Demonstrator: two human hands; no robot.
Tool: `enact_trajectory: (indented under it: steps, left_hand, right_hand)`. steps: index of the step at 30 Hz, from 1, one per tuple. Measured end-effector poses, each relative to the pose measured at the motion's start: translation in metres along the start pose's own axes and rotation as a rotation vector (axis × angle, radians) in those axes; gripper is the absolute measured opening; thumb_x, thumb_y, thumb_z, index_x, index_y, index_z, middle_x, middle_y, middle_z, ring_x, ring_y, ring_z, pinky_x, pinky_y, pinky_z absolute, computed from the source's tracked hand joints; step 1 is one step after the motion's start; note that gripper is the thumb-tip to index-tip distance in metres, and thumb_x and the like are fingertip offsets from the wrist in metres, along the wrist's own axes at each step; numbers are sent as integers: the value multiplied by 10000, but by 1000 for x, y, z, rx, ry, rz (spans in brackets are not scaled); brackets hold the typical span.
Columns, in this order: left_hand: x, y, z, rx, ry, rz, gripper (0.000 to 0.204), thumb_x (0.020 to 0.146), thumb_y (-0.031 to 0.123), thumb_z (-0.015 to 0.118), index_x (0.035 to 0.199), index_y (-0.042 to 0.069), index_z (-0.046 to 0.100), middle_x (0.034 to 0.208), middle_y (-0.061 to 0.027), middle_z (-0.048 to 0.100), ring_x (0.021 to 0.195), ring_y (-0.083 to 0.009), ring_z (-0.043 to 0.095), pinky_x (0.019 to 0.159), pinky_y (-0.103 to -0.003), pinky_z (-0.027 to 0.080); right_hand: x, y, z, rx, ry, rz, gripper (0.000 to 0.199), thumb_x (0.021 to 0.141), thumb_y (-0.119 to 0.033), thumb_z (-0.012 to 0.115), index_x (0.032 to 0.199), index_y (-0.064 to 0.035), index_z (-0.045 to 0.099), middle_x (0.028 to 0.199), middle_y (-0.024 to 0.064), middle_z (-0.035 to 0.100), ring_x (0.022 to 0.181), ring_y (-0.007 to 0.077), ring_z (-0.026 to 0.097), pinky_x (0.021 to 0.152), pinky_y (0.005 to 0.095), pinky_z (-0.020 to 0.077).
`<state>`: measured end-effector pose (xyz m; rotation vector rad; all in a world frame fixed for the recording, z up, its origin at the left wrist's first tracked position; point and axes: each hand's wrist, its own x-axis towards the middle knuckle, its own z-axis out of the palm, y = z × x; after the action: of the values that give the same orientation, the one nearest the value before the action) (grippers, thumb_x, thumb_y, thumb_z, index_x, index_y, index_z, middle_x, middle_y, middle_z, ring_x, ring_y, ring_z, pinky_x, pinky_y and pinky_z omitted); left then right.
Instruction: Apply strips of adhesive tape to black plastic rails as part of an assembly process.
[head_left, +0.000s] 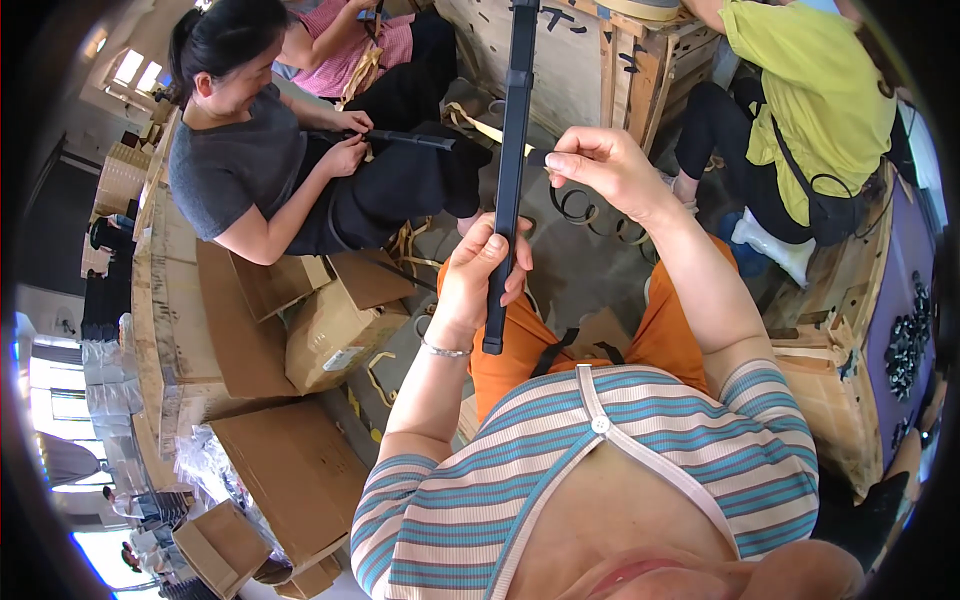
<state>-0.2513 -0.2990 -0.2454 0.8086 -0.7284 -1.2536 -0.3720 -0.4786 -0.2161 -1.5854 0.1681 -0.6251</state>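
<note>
A long, flat black bar stands nearly upright in front of me. My left hand grips it near its lower end, fingers wrapped around it. My right hand is raised beside the bar's middle, pinching a small dark piece that touches the bar's right edge. Below the hands are my orange trousers and striped shirt.
A person in a grey top sits at the left, handling a similar black bar. Another person in a yellow-green shirt sits at the upper right. Open cardboard boxes, wooden crates and black loops on the floor surround us.
</note>
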Motion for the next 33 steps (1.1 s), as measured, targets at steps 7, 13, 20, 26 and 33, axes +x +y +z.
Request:
enact_trajectory:
  steps: [7, 13, 20, 26, 33]
  left_hand:
    - [-3, -4, 0, 43, 44, 23, 252, 948, 209, 408, 1091, 9, 461, 765, -90, 535, 516, -89, 430, 419, -192, 363]
    - [-2, -5, -1, 24, 27, 17, 250, 947, 210, 412, 1094, 13, 458, 760, -85, 529, 521, -88, 434, 420, -191, 362]
    - [0, -6, -1, 82, 66, 42, 256, 947, 220, 420, 1092, 12, 461, 765, -79, 524, 522, -86, 443, 425, -192, 364]
    - [-1, -8, 2, 119, 97, 52, 244, 946, 207, 426, 1096, 19, 467, 769, -70, 523, 524, -83, 451, 437, -193, 372]
    - [-2, -10, 0, 135, 127, 60, 236, 950, 206, 416, 1096, 28, 467, 764, -61, 525, 520, -78, 452, 440, -193, 378]
  right_hand:
    - [1, 3, 7, -56, 111, -9, 204, 813, -198, 661, 698, -35, 619, 639, -37, 557, 600, 19, 455, 535, 189, 344]
    - [5, 10, 12, -71, 135, -57, 231, 802, -201, 673, 671, -22, 607, 600, -34, 543, 582, 23, 449, 515, 197, 338]
    - [6, 9, 17, -90, 174, -37, 239, 795, -203, 680, 668, -17, 599, 581, -48, 506, 575, 22, 411, 512, 203, 321]
    - [4, 7, 24, -122, 182, -32, 247, 813, -213, 671, 675, -29, 578, 612, -59, 492, 594, 13, 391, 510, 187, 285]
    - [6, 8, 30, -116, 201, -3, 237, 782, -208, 689, 668, -19, 603, 562, -46, 487, 560, 26, 389, 508, 213, 313]
